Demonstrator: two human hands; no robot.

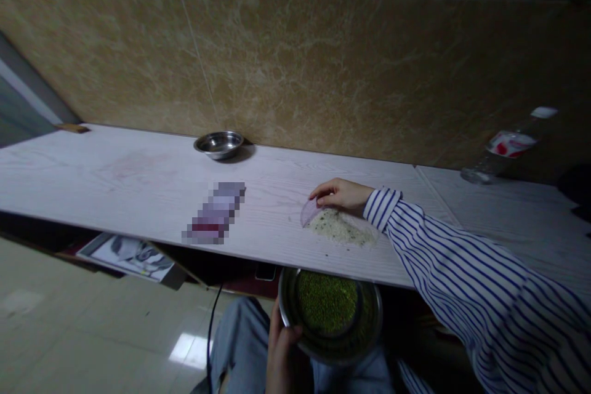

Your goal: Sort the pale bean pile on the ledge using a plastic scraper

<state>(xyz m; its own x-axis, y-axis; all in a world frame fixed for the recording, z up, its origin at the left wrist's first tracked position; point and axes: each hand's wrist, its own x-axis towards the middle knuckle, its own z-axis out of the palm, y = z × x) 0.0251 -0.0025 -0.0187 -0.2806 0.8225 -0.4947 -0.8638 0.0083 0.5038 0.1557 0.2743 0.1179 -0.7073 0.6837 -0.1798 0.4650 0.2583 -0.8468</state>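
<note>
A steel bowl [377, 326] with green beans, seemingly mung beans [327, 301], is held just below the counter's front edge, over my lap. My left hand [282, 345] grips its left rim, thumb on top. On the counter, my right hand [342, 195] pinches a thin, see-through, pale purple round piece [308, 215], perhaps plastic. It stands at the left end of a heap of white rice-like grains [339, 226] with dark green specks among them. The fingertips are close above the heap, and the lower part of the round piece is hidden behind the grains.
A small steel bowl [219, 144] stands near the wall. Left of the heap lies a blurred-out flat item [217, 212]. A clear plastic bottle [501, 148] stands at the right. Below the counter [115, 178] are an open compartment with papers [129, 255] and a black cable [211, 332].
</note>
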